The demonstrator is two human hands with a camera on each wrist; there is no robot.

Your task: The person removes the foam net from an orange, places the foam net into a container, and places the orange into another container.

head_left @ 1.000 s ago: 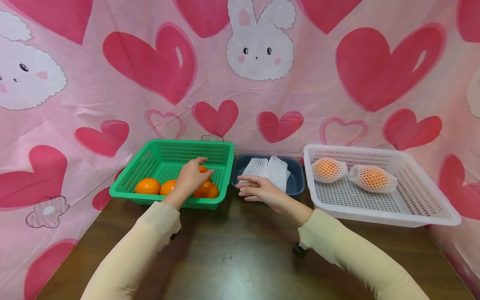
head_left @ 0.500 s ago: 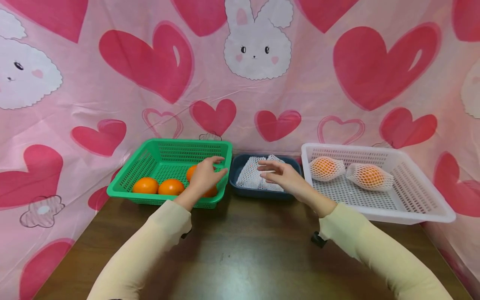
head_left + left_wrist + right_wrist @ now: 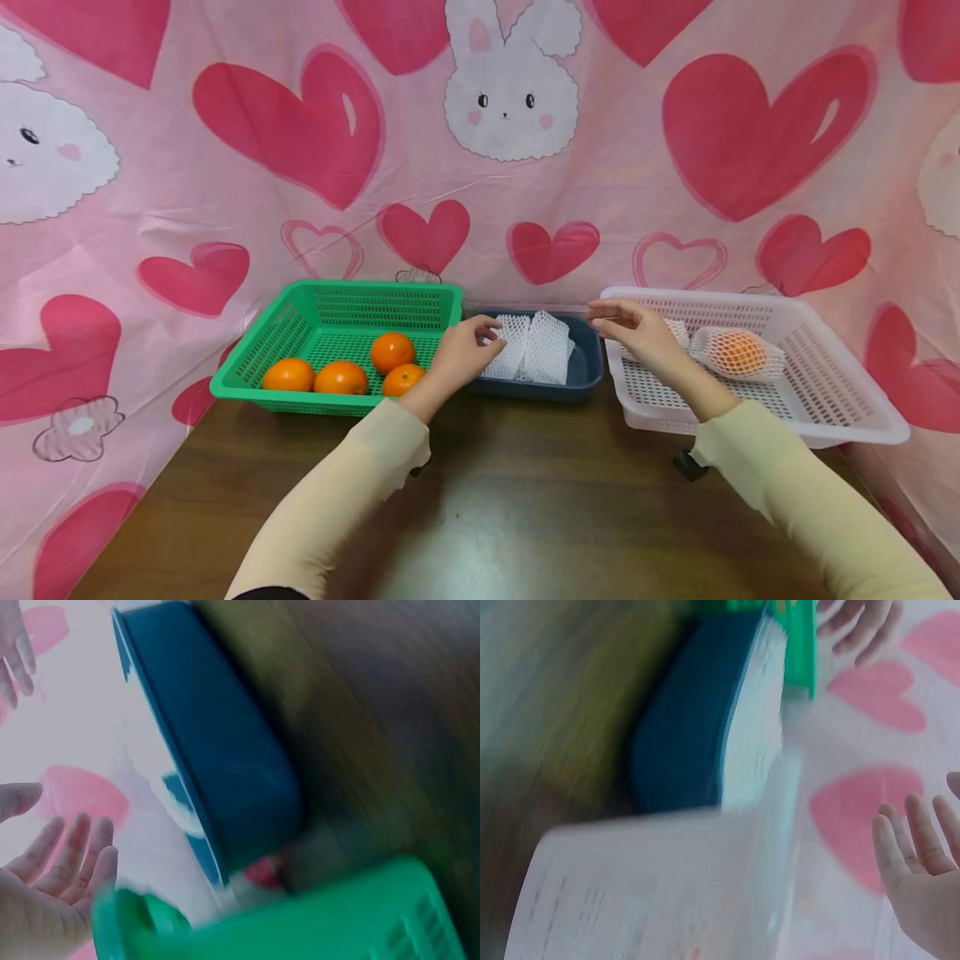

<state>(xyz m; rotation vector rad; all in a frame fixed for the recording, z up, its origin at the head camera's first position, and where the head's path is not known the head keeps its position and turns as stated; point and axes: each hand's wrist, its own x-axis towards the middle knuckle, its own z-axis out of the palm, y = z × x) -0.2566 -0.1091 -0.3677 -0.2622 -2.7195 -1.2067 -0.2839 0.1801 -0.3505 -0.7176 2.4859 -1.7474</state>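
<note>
My left hand (image 3: 467, 350) hovers between the green basket (image 3: 247, 392) and the dark blue tray (image 3: 577, 390), its fingers loosely bent around nothing. White foam net sleeves (image 3: 546, 350) lie in that tray. In the left wrist view, the left hand (image 3: 60, 892) is empty, palm showing. My right hand (image 3: 648, 337) is over the left end of the white basket (image 3: 847, 417), partly hiding an orange in a foam net. Beside that fruit lies another net-wrapped orange (image 3: 738, 352). Relaxed, empty fingers of the right hand (image 3: 922, 862) show in the right wrist view.
Several bare oranges (image 3: 341, 377) sit at the front and right of the green basket. All three containers stand in a row on a brown wooden table (image 3: 480, 517). Behind them hangs a pink cloth (image 3: 480, 233) printed with hearts and rabbits.
Both hands have moved right: the left from over the oranges to the blue tray's left side, the right from the tray to the white basket. Nothing was picked up.
</note>
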